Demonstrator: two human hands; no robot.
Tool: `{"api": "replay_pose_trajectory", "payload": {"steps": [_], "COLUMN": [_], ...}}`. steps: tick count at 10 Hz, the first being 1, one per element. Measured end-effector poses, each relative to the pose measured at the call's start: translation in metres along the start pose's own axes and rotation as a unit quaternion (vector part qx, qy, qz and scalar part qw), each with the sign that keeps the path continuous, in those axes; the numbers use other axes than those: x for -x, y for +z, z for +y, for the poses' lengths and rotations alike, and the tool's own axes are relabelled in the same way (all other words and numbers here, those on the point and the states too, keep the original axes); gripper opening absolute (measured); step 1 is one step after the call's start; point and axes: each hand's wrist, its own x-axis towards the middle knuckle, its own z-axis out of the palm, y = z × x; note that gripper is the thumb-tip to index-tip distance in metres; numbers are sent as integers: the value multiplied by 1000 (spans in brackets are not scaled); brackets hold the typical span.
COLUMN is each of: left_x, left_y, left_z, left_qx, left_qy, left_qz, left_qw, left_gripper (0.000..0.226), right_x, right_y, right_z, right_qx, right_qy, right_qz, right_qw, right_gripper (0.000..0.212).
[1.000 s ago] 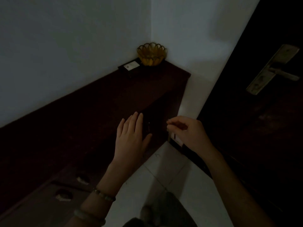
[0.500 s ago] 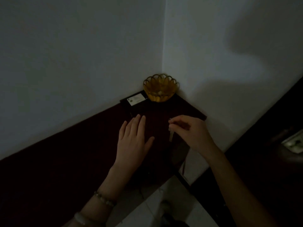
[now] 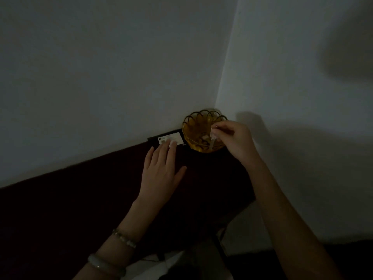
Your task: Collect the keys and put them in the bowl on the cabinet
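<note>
An amber glass bowl [image 3: 196,124] with a scalloped rim stands in the far corner of the dark wooden cabinet [image 3: 212,178]. My right hand [image 3: 235,139] hovers over the bowl's right side, thumb and fingers pinched on a small pale key [image 3: 212,143] that hangs down into the bowl. A few small objects lie in the bowl's bottom, too dim to name. My left hand [image 3: 161,170] rests flat and open on the cabinet top, left of the bowl, fingertips touching a dark box.
A flat dark box with a white label [image 3: 169,138] lies against the wall just left of the bowl. White walls meet in the corner behind it. The cabinet's right edge drops to a pale tiled floor [image 3: 238,229]. The room is dim.
My right hand has carried the key forward from above the cabinet's middle to over the bowl. My left hand slid forward to the labelled box. The view moved closer to the corner.
</note>
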Motion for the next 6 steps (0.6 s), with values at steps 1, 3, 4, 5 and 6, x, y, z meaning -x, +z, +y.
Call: {"api": "replay_pose_trajectory", "payload": {"steps": [1, 3, 4, 5, 6], "left_x": [-9, -23, -25, -24, -23], "left_y": [6, 8, 10, 15, 16], "left_z": [-7, -19, -21, -26, -26], "left_qx": [-2, -6, -2, -4, -5], "left_qy": [-13, -25, -29, -19, -27], "left_qz": [0, -9, -19, -11, -13], "left_qw": [1000, 1000, 999, 1000, 1000], "left_gripper": [70, 67, 68, 68, 69], "right_x": [-35, -81, -89, -91, -88], "right_y": [8, 33, 43, 50, 50], "right_z": [13, 48, 55, 59, 60], "right_qx": [-22, 120, 187, 213, 243], "right_qy": [27, 90, 99, 113, 122], "right_qz": [2, -66, -109, -132, -128], "right_qw": [999, 986, 971, 961, 954], "right_gripper": [22, 14, 14, 20, 24]}}
